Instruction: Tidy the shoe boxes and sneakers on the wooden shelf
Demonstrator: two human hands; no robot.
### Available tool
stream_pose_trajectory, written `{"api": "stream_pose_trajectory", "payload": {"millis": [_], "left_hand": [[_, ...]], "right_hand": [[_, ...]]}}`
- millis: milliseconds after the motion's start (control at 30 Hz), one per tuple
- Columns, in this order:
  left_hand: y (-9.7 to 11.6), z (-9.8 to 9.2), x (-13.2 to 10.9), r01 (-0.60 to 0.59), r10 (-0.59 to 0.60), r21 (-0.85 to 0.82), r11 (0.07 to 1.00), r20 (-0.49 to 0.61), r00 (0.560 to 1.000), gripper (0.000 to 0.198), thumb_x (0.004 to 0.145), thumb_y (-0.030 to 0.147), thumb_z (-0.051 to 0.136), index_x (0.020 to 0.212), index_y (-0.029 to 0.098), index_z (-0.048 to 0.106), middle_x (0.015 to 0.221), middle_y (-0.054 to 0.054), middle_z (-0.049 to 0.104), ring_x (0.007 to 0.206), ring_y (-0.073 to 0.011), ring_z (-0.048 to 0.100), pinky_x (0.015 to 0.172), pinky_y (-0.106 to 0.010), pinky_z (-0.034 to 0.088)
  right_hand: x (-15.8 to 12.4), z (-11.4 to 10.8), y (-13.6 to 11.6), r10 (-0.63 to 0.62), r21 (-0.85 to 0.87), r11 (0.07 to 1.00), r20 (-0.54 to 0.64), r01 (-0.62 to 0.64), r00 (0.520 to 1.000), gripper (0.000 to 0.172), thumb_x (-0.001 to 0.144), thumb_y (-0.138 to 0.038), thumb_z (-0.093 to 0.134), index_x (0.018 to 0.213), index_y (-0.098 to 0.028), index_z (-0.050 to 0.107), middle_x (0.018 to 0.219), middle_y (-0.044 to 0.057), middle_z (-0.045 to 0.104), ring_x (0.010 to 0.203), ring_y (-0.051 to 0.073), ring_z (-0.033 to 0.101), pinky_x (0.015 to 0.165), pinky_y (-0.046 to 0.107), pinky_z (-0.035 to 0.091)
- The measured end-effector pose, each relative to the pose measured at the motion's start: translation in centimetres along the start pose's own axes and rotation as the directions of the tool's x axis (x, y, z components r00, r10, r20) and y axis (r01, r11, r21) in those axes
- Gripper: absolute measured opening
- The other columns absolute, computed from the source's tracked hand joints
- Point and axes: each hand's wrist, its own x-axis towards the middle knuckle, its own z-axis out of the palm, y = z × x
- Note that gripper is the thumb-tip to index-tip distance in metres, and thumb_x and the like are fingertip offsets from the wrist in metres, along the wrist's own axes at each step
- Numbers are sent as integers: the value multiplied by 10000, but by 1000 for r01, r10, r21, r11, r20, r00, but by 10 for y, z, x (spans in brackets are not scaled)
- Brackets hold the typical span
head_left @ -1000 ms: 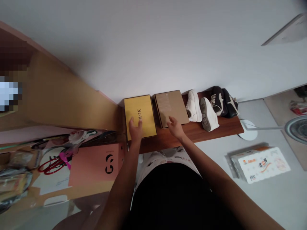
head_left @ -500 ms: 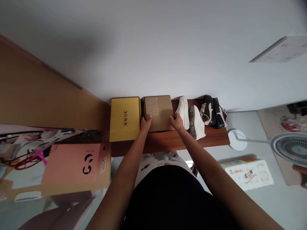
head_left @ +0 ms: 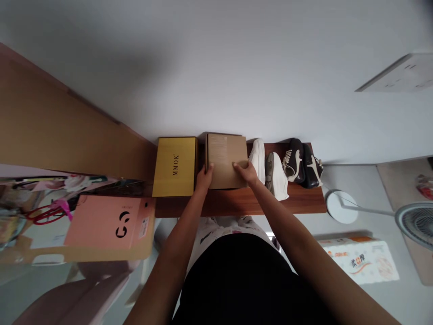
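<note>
A brown cardboard shoebox [head_left: 227, 151] rests on the dark wooden bench top [head_left: 233, 205]. My left hand [head_left: 204, 177] grips its left front corner, thumb over the top edge. On the opposite side my right hand [head_left: 247, 173] holds the box, its thumb lying on the lid and its fingers hidden down the side. To the left stands a yellow box marked MMOK [head_left: 175, 167], with a narrow gap between the two boxes. White sneakers [head_left: 257, 158] sit close to my right hand, and dark shoes [head_left: 295, 162] with pale trim are farther right.
A pale wall [head_left: 216, 90] rises right behind the bench. At left are a tall brown panel [head_left: 77, 131] and a pink box [head_left: 101, 221] among clutter. A white lamp base [head_left: 340, 212], a fan [head_left: 417, 223] and a white printed pack [head_left: 361, 262] are at right.
The brown shoebox has shifted slightly right, widening the gap to the yellow box. My right thumb has moved farther onto the lid. A hand at the right edge has left the view.
</note>
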Motion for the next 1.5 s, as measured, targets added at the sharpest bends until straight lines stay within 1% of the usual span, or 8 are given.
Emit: {"api": "stream_pose_trajectory", "payload": {"millis": [200,333,500,667,833,967,1267,1500], "left_hand": [[19,-22,-23,-115,117,-56,992,23,993,457,887,459,696,1256,188,708,1414,-118,619,1415,-252,477,1185,-355,340],[28,-36,-38,-181,184,-99,978,18,983,645,836,384,765,1433,239,569,1489,-89,556,1438,-233,446,1194,-346,338],[35,-43,-57,12,47,-289,957,197,979,609,863,479,713,1384,187,596,1342,-118,666,1251,-256,621,1071,-380,501],[33,-39,-61,58,24,-349,935,227,974,683,792,464,790,1400,232,586,1279,-96,701,1149,-245,675,1001,-378,558],[28,-31,-55,-27,74,-299,954,147,986,794,725,406,851,1446,256,555,1290,-82,697,1184,-245,661,1042,-408,534],[23,-25,-54,-79,113,-248,966,126,986,806,724,379,853,1459,258,546,1344,-78,669,1225,-249,637,1053,-396,520],[11,-16,-52,-60,84,-194,979,117,990,798,747,359,842,1474,249,530,1328,-86,678,1229,-254,633,1051,-398,515],[3,-13,-50,-60,88,-180,982,152,984,814,770,436,821,1496,259,499,1380,-83,647,1259,-257,616,1076,-403,491]], "right_hand": [[-11,-4,6,28,243,969,93,-50,995,647,704,-611,779,1152,-168,631,1152,111,739,1041,244,701,928,384,568],[-21,2,6,12,357,930,206,-86,978,661,738,-647,741,1183,-173,621,1171,123,734,1026,244,708,947,415,571],[-35,12,-3,-51,374,925,297,-67,953,740,818,-708,622,1363,-213,550,1376,115,646,1218,240,645,1042,396,529],[-50,20,-12,-28,340,938,253,-62,967,863,808,-696,658,1494,-206,474,1581,90,442,1465,233,414,1193,396,381],[-68,17,-24,-31,379,913,436,-152,899,704,844,-649,656,1448,-307,537,1450,44,596,1350,256,552,1090,474,497],[-82,16,-33,-100,391,912,501,-122,860,713,855,-583,672,1477,-279,502,1422,56,618,1275,259,609,1029,438,549],[-84,21,-28,-25,408,893,469,-191,883,666,835,-476,704,1439,-253,534,1285,73,698,1084,251,696,899,406,599],[-82,19,-23,-41,432,885,442,-173,896,654,786,-503,760,1378,-274,606,1273,47,704,1144,252,653,990,390,545]]}}
